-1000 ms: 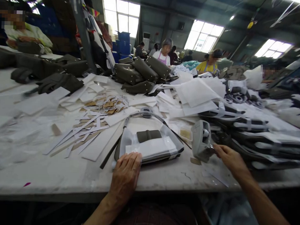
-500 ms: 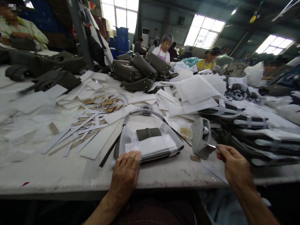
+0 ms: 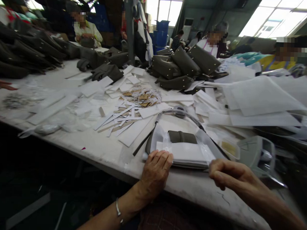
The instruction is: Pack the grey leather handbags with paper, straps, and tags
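A dark olive handbag (image 3: 147,145) lies on the table in front of me, with its handle (image 3: 180,112) arched away and wrapped in clear film. White sheet padding (image 3: 184,151) covers its front, held by clear tape at both sides. A small olive strap piece (image 3: 182,136) shows above the padding. My left hand (image 3: 158,170) is closed over the near left corner of the bag. At the near right corner, my right hand (image 3: 227,173) is pinched closed, and its fingertips hide what they grip. To its right stands a grey tape dispenser (image 3: 253,152).
Cut card strips (image 3: 120,120) and a heap of tags (image 3: 146,96) lie left of the bag. White sheets (image 3: 265,98) are stacked at right. Olive bags (image 3: 180,64) are piled behind. A co-worker's hand (image 3: 3,84) reaches in at far left.
My right hand has left the tape dispenser and come to the bag's right corner. My left hand stays on the left corner. The view has turned left.
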{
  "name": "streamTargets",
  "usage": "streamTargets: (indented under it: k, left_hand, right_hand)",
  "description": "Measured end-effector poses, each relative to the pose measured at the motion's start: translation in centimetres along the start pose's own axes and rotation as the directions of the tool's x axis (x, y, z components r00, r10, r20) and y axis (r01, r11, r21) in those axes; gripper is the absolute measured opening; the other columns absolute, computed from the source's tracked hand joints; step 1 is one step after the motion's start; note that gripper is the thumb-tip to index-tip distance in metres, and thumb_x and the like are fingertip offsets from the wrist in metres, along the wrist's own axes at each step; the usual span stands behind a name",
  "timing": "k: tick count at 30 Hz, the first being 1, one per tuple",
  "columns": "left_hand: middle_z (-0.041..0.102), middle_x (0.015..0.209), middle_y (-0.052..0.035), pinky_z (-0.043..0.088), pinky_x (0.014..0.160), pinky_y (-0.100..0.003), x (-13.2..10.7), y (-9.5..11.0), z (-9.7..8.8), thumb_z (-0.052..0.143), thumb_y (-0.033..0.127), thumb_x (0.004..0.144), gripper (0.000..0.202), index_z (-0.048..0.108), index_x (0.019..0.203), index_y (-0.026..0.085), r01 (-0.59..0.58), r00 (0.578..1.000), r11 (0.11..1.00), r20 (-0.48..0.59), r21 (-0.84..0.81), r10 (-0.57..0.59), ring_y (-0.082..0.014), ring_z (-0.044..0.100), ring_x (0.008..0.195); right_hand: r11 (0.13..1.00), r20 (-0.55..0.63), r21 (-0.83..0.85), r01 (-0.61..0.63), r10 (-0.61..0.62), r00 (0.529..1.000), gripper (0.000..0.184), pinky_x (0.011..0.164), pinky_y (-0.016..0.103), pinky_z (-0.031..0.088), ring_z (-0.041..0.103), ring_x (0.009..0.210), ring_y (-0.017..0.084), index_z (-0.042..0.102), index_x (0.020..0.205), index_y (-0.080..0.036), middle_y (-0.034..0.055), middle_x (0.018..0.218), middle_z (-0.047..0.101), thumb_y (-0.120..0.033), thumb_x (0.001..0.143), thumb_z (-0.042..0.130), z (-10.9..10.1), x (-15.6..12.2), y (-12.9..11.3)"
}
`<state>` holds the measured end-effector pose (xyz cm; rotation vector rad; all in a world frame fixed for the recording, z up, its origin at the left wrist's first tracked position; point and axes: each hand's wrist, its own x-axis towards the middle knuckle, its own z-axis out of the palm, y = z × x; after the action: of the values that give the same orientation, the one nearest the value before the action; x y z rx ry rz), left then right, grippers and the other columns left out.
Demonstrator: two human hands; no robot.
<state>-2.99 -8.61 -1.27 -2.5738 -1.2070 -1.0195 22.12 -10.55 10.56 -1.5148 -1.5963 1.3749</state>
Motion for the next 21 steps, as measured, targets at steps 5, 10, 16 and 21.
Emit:
streamTargets:
  k: [5,10,16,21]
  left_hand:
    - [0.062,0.12,-0.0104,0.038,0.108,-0.04,-0.2,0.1,0.0,0.042,0.013,0.095,0.035,0.056,0.127,0.013,0.041,0.999,0.999,0.011,0.0,-0.041,-0.0222,0.055,0.117]
    - [0.061,0.119,-0.0114,0.037,0.108,-0.04,-0.4,0.0,0.1,0.042,0.012,0.095,0.036,0.056,0.128,0.012,0.045,0.999,0.999,0.008,-0.026,-0.045,-0.0235,0.055,0.116]
    - [0.062,0.118,-0.0104,0.037,0.107,-0.041,-0.5,-0.1,0.3,0.04,0.013,0.097,0.035,0.058,0.127,0.013,0.043,0.999,0.998,-0.018,-0.044,-0.043,-0.0242,0.053,0.119]
    - [0.062,0.117,-0.0109,0.038,0.105,-0.042,-0.7,-0.1,0.4,0.041,0.013,0.096,0.035,0.058,0.127,0.014,0.052,0.998,0.997,0.022,-0.052,-0.051,-0.0244,0.055,0.115]
  right_hand:
    - [0.929,0.523,-0.311,0.2,-0.008,0.852,0.037,0.056,0.022,0.035,0.043,0.061,0.01,0.062,0.073,-0.017,-0.003,0.064,0.052,-0.051,0.084,0.063,2.5,9.0,-7.0]
    - [0.758,0.63,-0.558,0.337,0.122,0.767,0.032,0.05,0.022,0.028,0.039,0.056,0.009,0.063,0.072,-0.018,-0.0061,0.058,0.046,-0.048,0.082,0.063,2.7,15.0,-8.7]
    - [0.537,0.651,-0.728,0.427,0.344,0.677,0.016,0.051,0.023,0.032,0.053,0.058,0.011,0.071,0.075,-0.02,-0.0047,0.064,0.062,-0.035,0.07,0.072,4.9,18.0,-9.1]
    - [0.361,0.617,-0.781,0.509,0.322,0.718,0.022,0.058,0.026,0.038,0.054,0.054,0.014,0.07,0.058,-0.017,-0.0045,0.047,0.054,-0.031,0.052,0.086,8.6,20.5,-7.6]
